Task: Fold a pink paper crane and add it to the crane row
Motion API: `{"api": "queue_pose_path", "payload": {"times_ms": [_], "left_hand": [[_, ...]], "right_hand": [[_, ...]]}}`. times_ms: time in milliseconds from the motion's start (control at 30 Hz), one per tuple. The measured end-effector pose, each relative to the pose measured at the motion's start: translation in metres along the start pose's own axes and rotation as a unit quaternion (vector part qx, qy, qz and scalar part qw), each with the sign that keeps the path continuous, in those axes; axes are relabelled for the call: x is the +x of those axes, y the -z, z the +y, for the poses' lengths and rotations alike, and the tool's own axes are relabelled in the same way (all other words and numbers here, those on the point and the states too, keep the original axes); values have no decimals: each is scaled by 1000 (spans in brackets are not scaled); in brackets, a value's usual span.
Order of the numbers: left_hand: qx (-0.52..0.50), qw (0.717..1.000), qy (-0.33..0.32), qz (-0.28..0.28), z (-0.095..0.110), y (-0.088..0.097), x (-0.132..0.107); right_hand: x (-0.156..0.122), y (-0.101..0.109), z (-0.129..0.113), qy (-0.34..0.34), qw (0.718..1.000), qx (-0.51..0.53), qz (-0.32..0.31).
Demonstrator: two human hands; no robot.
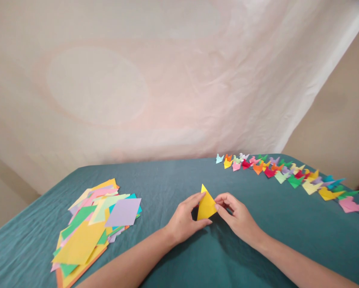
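Note:
A yellow piece of folded origami paper (pixel 207 205), roughly triangular with one point facing away from me, is between my two hands over the middle of the table. My left hand (pixel 187 218) grips its left side, thumb along the near edge and fingers at the upper left edge. At the right corner, my right hand (pixel 233 214) pinches the paper between thumb and curled fingers. How many layers the fold has, I cannot tell.
Loose coloured paper sheets (pixel 80 240) lie in a spread pile on the left, a lilac sheet (pixel 123 212) on top. Several folded paper birds (pixel 269 172) stand in rows along the right. A dark green cloth (pixel 167 180) covers the table; a pale sheet (pixel 179 80) hangs behind.

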State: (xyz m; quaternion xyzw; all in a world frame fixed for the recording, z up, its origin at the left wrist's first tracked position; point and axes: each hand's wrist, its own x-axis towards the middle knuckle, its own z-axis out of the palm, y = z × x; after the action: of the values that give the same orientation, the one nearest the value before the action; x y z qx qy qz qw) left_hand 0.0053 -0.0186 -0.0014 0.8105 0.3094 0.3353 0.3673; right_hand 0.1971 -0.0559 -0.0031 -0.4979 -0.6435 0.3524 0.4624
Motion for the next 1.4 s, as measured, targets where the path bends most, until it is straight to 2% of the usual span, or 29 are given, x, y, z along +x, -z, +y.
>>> {"api": "queue_pose_path", "payload": {"times_ms": [533, 900, 1400], "left_hand": [[53, 999, -7, -2, 6, 0, -1], [-23, 999, 28, -7, 7, 2, -2], [-47, 998, 34, -10, 6, -1, -2]], "right_hand": [[-4, -1, -4, 25, 999, -19, -16], [-5, -2, 1, 16, 1000, -1, 17], [-4, 0, 4, 49, 998, -33, -7]]}}
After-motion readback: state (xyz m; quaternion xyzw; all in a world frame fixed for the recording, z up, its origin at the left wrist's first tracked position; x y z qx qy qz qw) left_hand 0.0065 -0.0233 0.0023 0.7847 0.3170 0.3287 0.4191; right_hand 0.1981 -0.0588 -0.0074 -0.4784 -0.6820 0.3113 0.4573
